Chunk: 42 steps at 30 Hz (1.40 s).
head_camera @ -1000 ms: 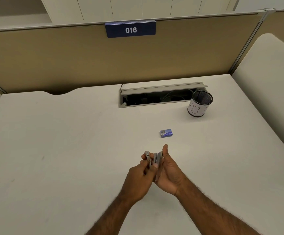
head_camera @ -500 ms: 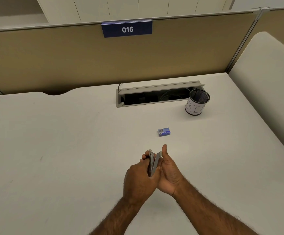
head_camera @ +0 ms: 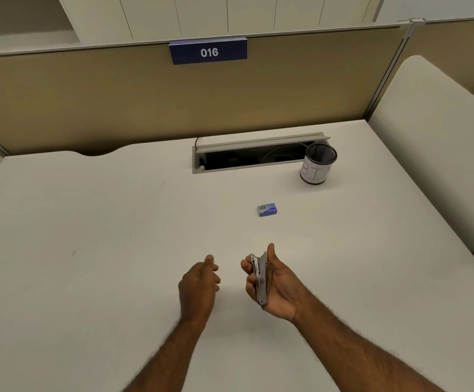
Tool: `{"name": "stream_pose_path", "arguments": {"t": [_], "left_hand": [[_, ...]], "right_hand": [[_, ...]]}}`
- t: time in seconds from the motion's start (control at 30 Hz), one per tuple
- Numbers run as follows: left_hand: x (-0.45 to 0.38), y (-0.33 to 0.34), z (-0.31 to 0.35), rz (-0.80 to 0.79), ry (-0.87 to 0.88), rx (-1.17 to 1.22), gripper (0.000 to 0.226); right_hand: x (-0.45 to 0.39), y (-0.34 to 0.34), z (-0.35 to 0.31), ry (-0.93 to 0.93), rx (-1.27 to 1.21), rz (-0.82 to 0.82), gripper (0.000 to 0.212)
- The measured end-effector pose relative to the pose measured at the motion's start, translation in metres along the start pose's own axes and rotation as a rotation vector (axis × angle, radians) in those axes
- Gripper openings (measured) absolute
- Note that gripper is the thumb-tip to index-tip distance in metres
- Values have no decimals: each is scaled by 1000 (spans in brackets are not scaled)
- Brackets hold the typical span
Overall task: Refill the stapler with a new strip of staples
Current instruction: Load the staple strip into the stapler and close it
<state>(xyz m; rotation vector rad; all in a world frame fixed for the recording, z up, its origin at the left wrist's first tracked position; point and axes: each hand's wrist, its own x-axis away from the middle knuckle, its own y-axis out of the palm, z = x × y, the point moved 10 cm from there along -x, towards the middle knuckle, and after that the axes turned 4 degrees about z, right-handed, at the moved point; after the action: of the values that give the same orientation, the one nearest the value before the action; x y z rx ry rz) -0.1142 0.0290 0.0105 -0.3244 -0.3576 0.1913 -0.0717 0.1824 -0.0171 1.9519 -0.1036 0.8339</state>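
A small grey metal stapler [head_camera: 259, 278] stands on edge in my right hand [head_camera: 275, 287], its arms folded close together, my thumb along its right side and my fingers curled round its left. My left hand [head_camera: 200, 281] hovers a short way to the left of it, holding nothing, fingers loosely bent and apart. A small blue box of staples [head_camera: 267, 209] lies on the white desk [head_camera: 88, 250], beyond my hands and slightly right. No loose strip of staples shows.
A black mesh cup [head_camera: 317, 164] with a white label reading "BIN" stands at the back right. Beside it is an open cable hatch [head_camera: 258, 155] in the desk. A tan partition [head_camera: 117, 103] with a blue "016" sign closes the back.
The stapler's arms, spread a second ago, have come together. My left hand has let go of the stapler and drawn away to the left; my right hand alone holds it.
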Motion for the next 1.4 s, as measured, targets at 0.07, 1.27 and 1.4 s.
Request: {"name": "stream_pose_path", "arguments": {"t": [0.07, 1.27, 1.4], "left_hand": [[2, -8, -16, -6, -5, -39, 35], [37, -25, -56, -50, 48, -239, 26], [36, -24, -55, -48, 63, -239, 31]], "right_hand": [[6, -4, 5, -12, 40, 4, 51], [67, -39, 56, 149, 492, 68, 73], [76, -51, 31, 60, 1238, 240, 62]]}}
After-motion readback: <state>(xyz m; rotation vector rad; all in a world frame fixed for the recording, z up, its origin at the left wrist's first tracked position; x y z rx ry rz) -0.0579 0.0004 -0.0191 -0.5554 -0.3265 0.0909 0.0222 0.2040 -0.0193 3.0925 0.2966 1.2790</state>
